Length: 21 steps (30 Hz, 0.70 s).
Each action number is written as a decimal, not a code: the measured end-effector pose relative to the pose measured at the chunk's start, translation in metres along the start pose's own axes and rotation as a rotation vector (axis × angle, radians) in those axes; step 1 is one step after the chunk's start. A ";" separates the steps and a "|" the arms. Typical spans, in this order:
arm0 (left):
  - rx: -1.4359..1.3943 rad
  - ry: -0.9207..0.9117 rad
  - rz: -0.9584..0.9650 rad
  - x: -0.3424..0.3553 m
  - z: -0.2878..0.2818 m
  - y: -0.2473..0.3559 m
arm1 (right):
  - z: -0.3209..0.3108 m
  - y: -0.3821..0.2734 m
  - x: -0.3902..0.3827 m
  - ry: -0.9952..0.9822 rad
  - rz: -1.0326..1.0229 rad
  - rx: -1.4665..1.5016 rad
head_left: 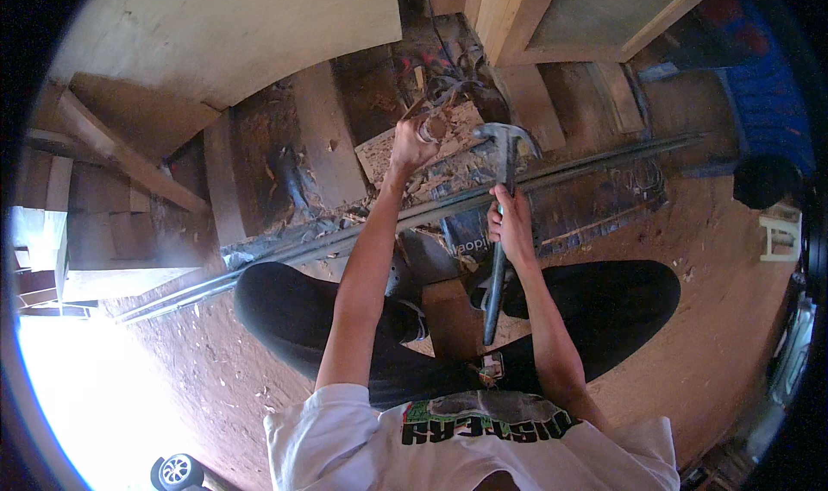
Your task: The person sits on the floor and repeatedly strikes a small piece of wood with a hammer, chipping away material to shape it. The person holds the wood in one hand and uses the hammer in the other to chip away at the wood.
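My right hand [512, 226] is wrapped round the handle of a claw hammer [506, 159]. The hammer stands nearly upright in the picture, its metal head up and to the right of my left hand, its dark handle running down past my wrist. My left hand [412, 150] is closed round a short wooden handle [434, 129] with a round end facing up; whatever lies below that end is hidden. Under and beside this hand lies a pale, chipped wooden board [374, 157] with wood chips about it. The hammer head is apart from the wooden handle.
Long thin pipes [431, 208] cross in front of my feet, between me and the board. Flat planks [326, 137] lie beyond them. A large plywood sheet [233, 34] is at the far left, a wooden frame [595, 55] far right. A white plastic stool [780, 234] stands at right.
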State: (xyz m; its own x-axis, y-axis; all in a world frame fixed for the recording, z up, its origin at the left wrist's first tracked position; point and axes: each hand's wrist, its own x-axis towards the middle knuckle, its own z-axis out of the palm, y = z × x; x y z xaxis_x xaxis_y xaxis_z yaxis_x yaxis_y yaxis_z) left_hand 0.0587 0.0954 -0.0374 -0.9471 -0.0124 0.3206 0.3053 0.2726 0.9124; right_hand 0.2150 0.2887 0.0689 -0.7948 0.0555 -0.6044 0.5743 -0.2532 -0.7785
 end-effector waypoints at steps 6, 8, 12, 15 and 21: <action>-0.070 0.198 0.077 0.017 -0.045 -0.016 | -0.005 0.002 0.004 -0.069 0.050 0.315; -0.707 0.630 -0.371 0.026 -0.067 -0.002 | -0.011 0.004 0.007 -0.207 0.047 0.380; -0.973 0.470 -0.067 0.043 -0.091 0.024 | -0.016 0.003 0.010 -0.223 0.076 0.470; -0.818 0.389 -0.112 0.042 -0.063 0.026 | -0.010 0.000 0.007 -0.174 0.110 0.403; -0.138 0.030 0.075 0.003 -0.015 0.015 | -0.003 -0.024 -0.012 -0.043 0.033 0.072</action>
State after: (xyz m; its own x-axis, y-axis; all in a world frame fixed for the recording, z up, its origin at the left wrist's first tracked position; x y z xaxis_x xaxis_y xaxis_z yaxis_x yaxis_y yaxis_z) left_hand 0.0619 0.0849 -0.0187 -0.9186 -0.0260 0.3942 0.3873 0.1386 0.9115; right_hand 0.2114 0.2970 0.0945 -0.7840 0.0044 -0.6208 0.5864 -0.3230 -0.7429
